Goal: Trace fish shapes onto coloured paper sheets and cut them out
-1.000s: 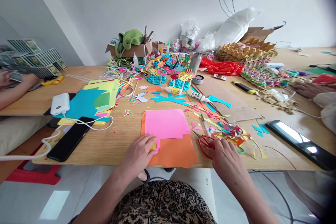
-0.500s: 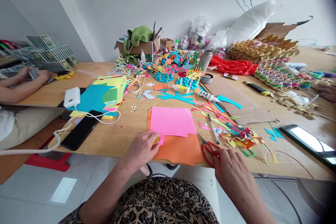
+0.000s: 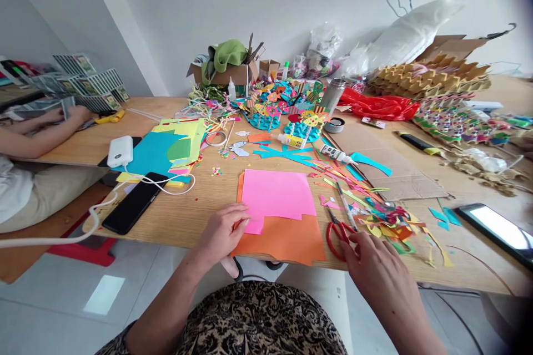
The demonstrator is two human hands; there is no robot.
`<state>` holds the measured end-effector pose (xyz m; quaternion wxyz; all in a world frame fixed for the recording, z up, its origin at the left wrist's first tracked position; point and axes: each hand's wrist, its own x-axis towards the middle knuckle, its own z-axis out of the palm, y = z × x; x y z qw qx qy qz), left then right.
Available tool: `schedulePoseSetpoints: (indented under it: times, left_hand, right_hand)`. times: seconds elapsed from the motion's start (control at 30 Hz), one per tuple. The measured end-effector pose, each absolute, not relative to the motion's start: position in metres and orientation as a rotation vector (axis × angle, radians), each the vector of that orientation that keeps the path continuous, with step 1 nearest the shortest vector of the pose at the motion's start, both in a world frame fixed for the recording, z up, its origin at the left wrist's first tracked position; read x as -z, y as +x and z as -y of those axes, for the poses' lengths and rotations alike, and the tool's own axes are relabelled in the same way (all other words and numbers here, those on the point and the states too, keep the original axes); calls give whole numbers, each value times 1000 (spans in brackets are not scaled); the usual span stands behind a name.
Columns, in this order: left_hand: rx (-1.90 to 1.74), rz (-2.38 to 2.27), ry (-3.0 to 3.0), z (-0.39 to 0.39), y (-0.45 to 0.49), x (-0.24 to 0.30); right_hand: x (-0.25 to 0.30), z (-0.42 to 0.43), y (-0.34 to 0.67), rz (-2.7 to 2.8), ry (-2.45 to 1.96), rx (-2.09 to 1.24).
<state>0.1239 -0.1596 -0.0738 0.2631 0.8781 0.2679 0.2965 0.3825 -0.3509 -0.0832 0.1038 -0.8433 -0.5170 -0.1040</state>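
Fingers of my left hand (image 3: pixel 222 230) lie spread and flat, holding nothing, tips pressing the near-left corner of the bright pink paper sheet (image 3: pixel 277 194); that sheet lies on a larger orange paper sheet (image 3: pixel 287 239), both at the near edge of the pale wooden worktop (image 3: pixel 195 208), straight ahead of me. Right hand (image 3: pixel 381 272): fingers (image 3: pixel 358 239) loosely curled, tips touching the loops of the red-handled metal scissors (image 3: pixel 338 231); not threaded through them, so far as I can see; scissors lie flat just right of the orange sheet, blades pointing away. Heap of coloured paper offcuts (image 3: pixel 387 221) just beyond the right hand; black phone (image 3: pixel 135 203) well to the left, near a white power bank (image 3: pixel 120 151); another person's hand (image 3: pixel 70 116) at the far left, apart from mine.

Step in hand, as I judge: paper pinned by the left, scissors reached for by the right. Taking them up would call for thumb and fingers through the loops, the left keeping the stack from sliding.

Against half a second ago: small yellow piece under the left fingertips no longer shows; right fingertips now sit at the loops' right side rather than over them; papers and scissors seem to lie as they did.
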Motion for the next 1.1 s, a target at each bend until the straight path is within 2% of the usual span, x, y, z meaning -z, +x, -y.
schedulePoseSetpoints:
  times: [0.1,0.3,0.43,0.53,0.7,0.87,0.97,1.1]
  left_hand:
    - [-1008,-725,2379,160,128,61]
    - [-1176,-479,2519,167,155,32]
    - [-1178,-267,2658,170,174,31]
    - [-1115,-274,2716,169,182,36]
    - [-891,-499,2718,176,188,42]
    - [-676,-486,2765,196,198,54]
    - [-592,-525,2786,202,204,63]
    - [-485,-560,2817,204,204,74]
  right_hand:
    - [67,345,381,1407,-2338,69]
    - [22,294,369,1204,-1665,-1016]
    - [14,257,368,925,-1338,-1379]
    - [17,241,379,843,-1295,-1424]
    - [29,227,411,962,-1497,-1120]
    - [44,217,419,1110,-1692,-1245]
    - [46,213,414,1269,-1838,-1228]
    - [36,210,412,1688,-2011,-1026]
